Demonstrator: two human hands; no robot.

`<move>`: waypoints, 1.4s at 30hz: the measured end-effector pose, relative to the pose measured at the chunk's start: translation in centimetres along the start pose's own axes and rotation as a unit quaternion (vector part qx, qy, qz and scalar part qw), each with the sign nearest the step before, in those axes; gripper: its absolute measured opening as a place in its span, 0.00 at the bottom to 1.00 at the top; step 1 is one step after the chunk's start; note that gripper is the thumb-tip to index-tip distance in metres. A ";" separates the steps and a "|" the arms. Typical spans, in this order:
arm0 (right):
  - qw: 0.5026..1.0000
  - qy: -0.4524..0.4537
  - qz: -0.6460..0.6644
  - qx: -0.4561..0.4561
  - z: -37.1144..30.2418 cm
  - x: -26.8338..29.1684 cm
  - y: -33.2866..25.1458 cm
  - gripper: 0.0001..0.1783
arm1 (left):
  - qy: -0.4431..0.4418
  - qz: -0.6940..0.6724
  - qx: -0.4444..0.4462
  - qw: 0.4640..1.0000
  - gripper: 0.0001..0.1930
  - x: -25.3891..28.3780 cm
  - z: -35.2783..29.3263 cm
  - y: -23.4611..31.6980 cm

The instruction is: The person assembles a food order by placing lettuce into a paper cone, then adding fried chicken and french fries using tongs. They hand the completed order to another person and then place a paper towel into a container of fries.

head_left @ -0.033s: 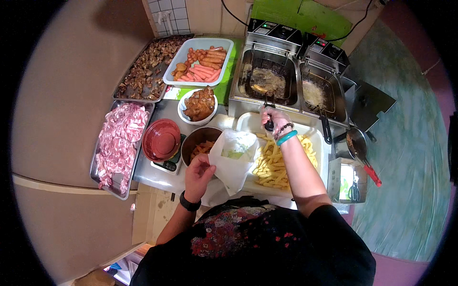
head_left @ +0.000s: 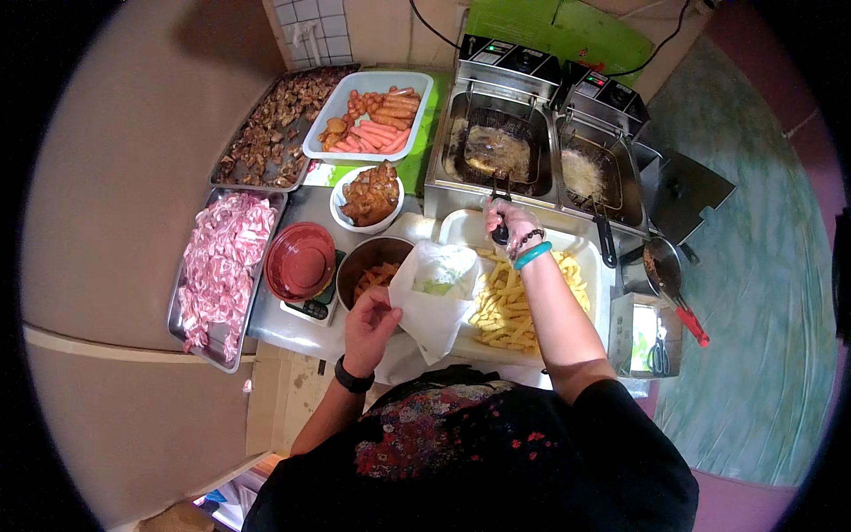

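Nothing has visibly moved since the earlier frame. Your gloved right hand (head_left: 512,227) grips the handle (head_left: 500,234) of the basket (head_left: 501,117) in the left fryer (head_left: 461,202); your left hand (head_left: 372,326) pinches white paper (head_left: 436,321). Ideally, keep the basket level, paper clear of oil.

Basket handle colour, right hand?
Black. The handle shows in the head view, partly covered by the right hand.
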State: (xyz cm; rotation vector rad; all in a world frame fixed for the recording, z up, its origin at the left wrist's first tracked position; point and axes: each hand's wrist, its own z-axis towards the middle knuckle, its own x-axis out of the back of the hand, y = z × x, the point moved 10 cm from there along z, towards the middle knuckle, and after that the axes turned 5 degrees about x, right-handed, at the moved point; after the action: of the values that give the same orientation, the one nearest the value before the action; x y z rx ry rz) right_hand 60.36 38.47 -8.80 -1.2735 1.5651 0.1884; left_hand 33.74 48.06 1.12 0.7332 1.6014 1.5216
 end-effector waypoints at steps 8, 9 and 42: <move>0.998 0.013 -0.067 0.016 0.2 1.4 -1.0 0.05 | -0.012 -0.006 0.017 1.000 0.06 -0.2 0.6 -0.6; 0.995 0.018 -0.097 0.028 0.5 2.2 -1.5 0.06 | -0.011 -0.006 0.023 1.000 0.06 -0.3 0.7 -0.8; 0.172 0.161 -0.931 0.278 24.6 -14.3 -36.1 0.33 | 0.093 0.095 0.004 0.991 0.07 0.4 3.1 -0.1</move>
State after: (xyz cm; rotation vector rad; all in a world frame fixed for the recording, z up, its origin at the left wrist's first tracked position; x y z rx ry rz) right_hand 101.75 48.59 8.44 -1.5808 -0.7718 -2.0807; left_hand 36.20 50.07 1.07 0.7869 1.7146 1.7658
